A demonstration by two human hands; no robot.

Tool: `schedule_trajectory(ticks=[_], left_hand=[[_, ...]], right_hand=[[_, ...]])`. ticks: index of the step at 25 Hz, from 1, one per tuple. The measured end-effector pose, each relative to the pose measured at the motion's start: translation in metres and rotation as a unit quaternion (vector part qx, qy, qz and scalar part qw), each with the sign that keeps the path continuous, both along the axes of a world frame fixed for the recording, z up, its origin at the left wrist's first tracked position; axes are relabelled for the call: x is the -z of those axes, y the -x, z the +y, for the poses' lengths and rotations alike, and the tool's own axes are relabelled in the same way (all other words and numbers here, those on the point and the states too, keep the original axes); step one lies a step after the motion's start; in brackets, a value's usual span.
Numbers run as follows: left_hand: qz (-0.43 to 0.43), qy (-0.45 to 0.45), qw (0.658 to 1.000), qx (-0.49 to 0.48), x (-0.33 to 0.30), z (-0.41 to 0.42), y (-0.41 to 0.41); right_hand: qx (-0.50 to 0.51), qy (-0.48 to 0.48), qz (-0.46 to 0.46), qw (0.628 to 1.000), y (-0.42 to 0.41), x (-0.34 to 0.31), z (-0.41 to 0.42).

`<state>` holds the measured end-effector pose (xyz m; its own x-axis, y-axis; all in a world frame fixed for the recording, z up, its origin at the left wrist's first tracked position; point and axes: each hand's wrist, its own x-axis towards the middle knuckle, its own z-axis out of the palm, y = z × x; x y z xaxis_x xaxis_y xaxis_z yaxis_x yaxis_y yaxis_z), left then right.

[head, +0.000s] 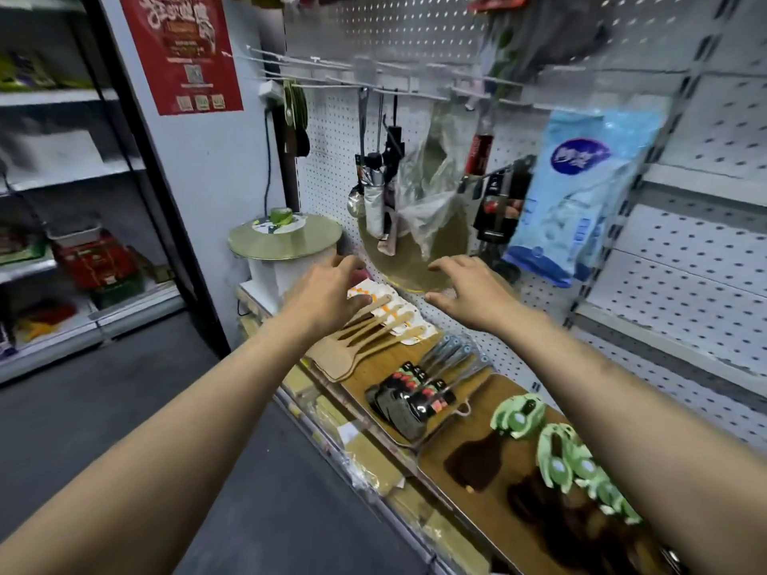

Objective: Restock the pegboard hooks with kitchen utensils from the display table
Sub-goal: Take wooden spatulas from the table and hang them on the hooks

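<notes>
White dotted pegboard, red poster, pale wooden spatulas, green peelers, blue bag

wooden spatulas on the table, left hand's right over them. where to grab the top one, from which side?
Probably the handle end. The wooden spatulas lie flat and fanned, blades toward the person, slim handles pointing at the pegboard over orange-and-white cards. The left hand hovers there, fingers relaxed; the right hand holds nothing. Come from above, grip across the handle near its card; the blades overlap and look hard to separate.
</notes>
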<state>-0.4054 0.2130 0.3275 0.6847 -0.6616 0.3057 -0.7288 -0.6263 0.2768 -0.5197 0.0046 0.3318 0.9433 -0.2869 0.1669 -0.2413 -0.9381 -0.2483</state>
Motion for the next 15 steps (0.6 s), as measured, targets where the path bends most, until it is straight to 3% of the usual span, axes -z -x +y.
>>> schedule_trajectory(ticks=[9, 15], left_hand=[[0.153, -0.102, 0.983, 0.009, 0.131, -0.073, -0.21], [0.269, -0.158, 0.944, 0.105, 0.25, -0.157, -0.325]], right_hand=[[0.09, -0.127, 0.157, 0.975, -0.188, 0.131, -0.057], [0.245, -0.314, 0.215, 0.891, -0.271, 0.262, -0.079]])
